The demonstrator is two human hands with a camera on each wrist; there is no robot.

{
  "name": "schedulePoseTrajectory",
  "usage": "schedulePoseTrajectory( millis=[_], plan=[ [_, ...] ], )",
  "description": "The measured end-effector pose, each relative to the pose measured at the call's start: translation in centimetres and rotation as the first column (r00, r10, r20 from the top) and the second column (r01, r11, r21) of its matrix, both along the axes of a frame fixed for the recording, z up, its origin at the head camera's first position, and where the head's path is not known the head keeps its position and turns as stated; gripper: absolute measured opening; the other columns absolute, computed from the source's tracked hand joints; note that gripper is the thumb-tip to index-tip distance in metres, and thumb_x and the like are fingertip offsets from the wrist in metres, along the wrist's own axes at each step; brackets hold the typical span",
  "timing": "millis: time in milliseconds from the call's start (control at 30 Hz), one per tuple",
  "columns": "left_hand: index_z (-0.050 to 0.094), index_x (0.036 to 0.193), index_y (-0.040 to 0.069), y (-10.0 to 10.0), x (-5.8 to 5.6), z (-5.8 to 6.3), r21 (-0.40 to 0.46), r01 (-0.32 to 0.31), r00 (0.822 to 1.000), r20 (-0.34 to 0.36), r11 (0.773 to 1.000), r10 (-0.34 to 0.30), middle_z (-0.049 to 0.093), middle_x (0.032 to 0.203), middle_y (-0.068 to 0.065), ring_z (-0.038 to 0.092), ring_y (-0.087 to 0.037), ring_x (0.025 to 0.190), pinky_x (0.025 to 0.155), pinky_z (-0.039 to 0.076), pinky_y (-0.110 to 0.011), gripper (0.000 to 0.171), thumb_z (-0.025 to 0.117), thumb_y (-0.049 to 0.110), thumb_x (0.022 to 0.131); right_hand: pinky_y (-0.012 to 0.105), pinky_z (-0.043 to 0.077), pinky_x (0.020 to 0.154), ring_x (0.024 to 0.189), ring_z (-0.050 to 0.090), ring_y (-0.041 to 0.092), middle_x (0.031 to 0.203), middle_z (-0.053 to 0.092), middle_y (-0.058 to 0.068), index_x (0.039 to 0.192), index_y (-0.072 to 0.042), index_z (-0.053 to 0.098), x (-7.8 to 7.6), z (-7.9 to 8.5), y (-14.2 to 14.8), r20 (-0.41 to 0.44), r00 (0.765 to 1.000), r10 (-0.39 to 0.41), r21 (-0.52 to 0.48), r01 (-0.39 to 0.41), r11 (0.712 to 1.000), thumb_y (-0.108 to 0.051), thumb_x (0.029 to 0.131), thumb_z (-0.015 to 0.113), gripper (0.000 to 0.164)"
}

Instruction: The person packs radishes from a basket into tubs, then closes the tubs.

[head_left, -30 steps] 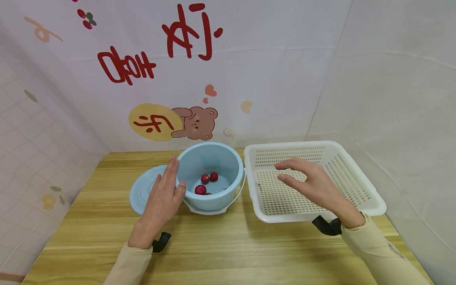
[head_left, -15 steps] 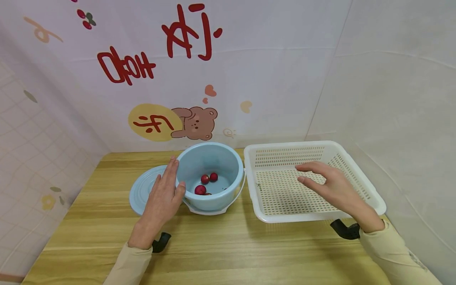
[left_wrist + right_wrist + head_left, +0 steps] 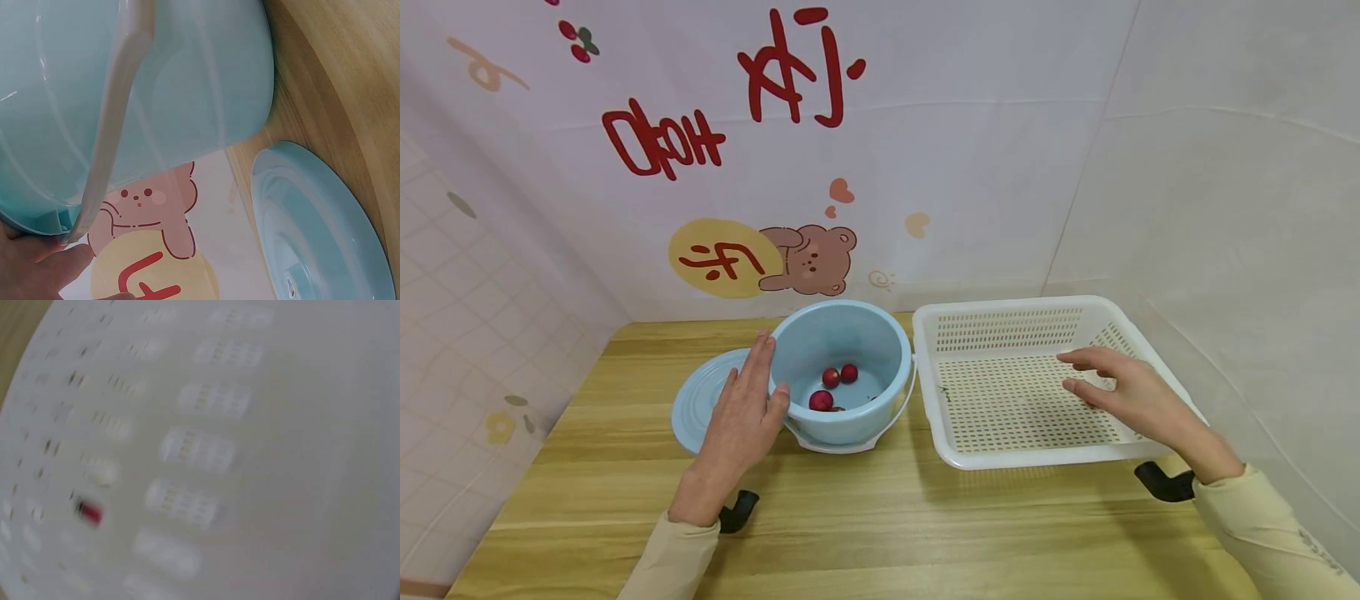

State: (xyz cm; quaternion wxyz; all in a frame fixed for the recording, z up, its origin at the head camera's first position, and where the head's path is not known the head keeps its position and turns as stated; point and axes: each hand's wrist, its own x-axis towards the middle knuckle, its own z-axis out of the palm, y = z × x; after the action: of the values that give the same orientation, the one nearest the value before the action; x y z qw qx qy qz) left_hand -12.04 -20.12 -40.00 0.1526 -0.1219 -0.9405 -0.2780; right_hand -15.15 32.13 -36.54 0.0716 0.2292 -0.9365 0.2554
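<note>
My left hand (image 3: 741, 417) rests against the left side of a light blue bucket (image 3: 842, 425), its fingers straight and its thumb at the rim. In the left wrist view, that hand's fingers (image 3: 56, 262) touch the bucket by its white handle (image 3: 109, 137). Inside the bucket lie several small round red pieces (image 3: 821, 401) that look like radishes. My right hand (image 3: 1138, 396) hovers over the right part of a white slotted basket (image 3: 1000, 460), thumb and fingers apart with nothing between them. A small blurred red thing (image 3: 89, 512) shows against the basket in the right wrist view.
A round light blue lid (image 3: 696, 408) lies on the wooden table (image 3: 880, 533) to the left of the bucket. A tiny green sprig (image 3: 946, 392) is in the basket's left part. Behind the table hangs a printed white cloth (image 3: 985, 167).
My right hand has moved steadily right across the basket, its fingers still apart. The left hand, the bucket and the red pieces in it have stayed in place.
</note>
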Motion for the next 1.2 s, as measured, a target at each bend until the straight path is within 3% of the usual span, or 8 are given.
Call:
schedulePoseTrajectory(
  millis=[133, 267, 367, 867, 1100, 1200],
  plan=[
    [0.023, 0.163, 0.001, -0.1, 0.0, 0.0, 0.005, -0.001, 1.000, -0.006, 1.000, 0.001, 0.020, 0.171, -0.015, 0.029, -0.038, 0.153, 0.119, 0.019, -0.070, 0.066, 0.040, 0.030, 0.106, 0.051, 0.054, 0.091, 0.117, 0.066, 0.036, 0.141, 0.062, 0.015, 0.137, -0.010, 0.066, -0.6, -0.4, 1.2, 0.076, 0.997, -0.001, 0.007, 0.000, 1.000, -0.025, 0.099, 0.072, 0.042],
    [0.023, 0.163, 0.000, -0.1, 0.0, -0.1, 0.004, -0.001, 1.000, -0.008, 1.000, 0.001, 0.020, 0.171, -0.015, 0.029, -0.038, 0.153, 0.119, 0.019, -0.070, 0.066, 0.041, 0.029, 0.106, 0.064, 0.049, 0.096, 0.123, 0.060, 0.046, 0.145, 0.056, 0.023, 0.141, -0.005, 0.062, -1.2, -0.9, 2.0, 0.178, 0.984, 0.009, -0.003, -0.009, 1.000, -0.025, 0.100, 0.070, 0.046],
    [0.023, 0.163, 0.000, -0.1, 0.1, -0.2, 0.003, 0.000, 1.000, -0.007, 1.000, 0.000, 0.020, 0.171, -0.016, 0.029, -0.038, 0.153, 0.119, 0.019, -0.070, 0.066, 0.041, 0.029, 0.106, 0.067, 0.048, 0.097, 0.125, 0.057, 0.052, 0.146, 0.054, 0.027, 0.140, -0.002, 0.061, -1.8, -1.4, 2.5, 0.223, 0.975, 0.018, 0.003, -0.019, 1.000, -0.025, 0.100, 0.069, 0.047],
    [0.023, 0.163, 0.000, -0.2, 0.1, 0.0, 0.002, -0.001, 1.000, -0.003, 1.000, 0.001, 0.020, 0.171, -0.015, 0.028, -0.037, 0.153, 0.119, 0.019, -0.070, 0.066, 0.041, 0.028, 0.106, 0.067, 0.050, 0.096, 0.121, 0.057, 0.059, 0.146, 0.051, 0.034, 0.143, 0.006, 0.056, -3.4, -3.1, 3.6, 0.318, 0.947, 0.047, 0.048, -0.066, 0.997, -0.023, 0.100, 0.069, 0.053],
    [0.023, 0.163, 0.000, -0.1, 0.0, 0.0, 0.001, 0.007, 1.000, -0.002, 1.000, -0.007, 0.020, 0.171, -0.016, 0.028, -0.037, 0.153, 0.119, 0.018, -0.070, 0.066, 0.040, 0.029, 0.106, 0.047, 0.056, 0.085, 0.113, 0.067, 0.040, 0.139, 0.059, 0.030, 0.145, 0.008, 0.052, -3.8, -3.7, 4.0, 0.378, 0.925, 0.038, 0.078, -0.073, 0.994, -0.025, 0.100, 0.070, 0.059],
    [0.022, 0.164, 0.000, -0.1, -0.1, 0.0, -0.001, 0.008, 1.000, 0.000, 1.000, -0.008, 0.020, 0.171, -0.015, 0.028, -0.037, 0.154, 0.119, 0.018, -0.070, 0.066, 0.040, 0.029, 0.106, 0.044, 0.056, 0.086, 0.114, 0.067, 0.037, 0.135, 0.063, 0.027, 0.146, 0.007, 0.052, -3.8, -3.8, 4.1, 0.398, 0.917, 0.028, 0.087, -0.068, 0.994, -0.028, 0.100, 0.070, 0.061]
  ],
)
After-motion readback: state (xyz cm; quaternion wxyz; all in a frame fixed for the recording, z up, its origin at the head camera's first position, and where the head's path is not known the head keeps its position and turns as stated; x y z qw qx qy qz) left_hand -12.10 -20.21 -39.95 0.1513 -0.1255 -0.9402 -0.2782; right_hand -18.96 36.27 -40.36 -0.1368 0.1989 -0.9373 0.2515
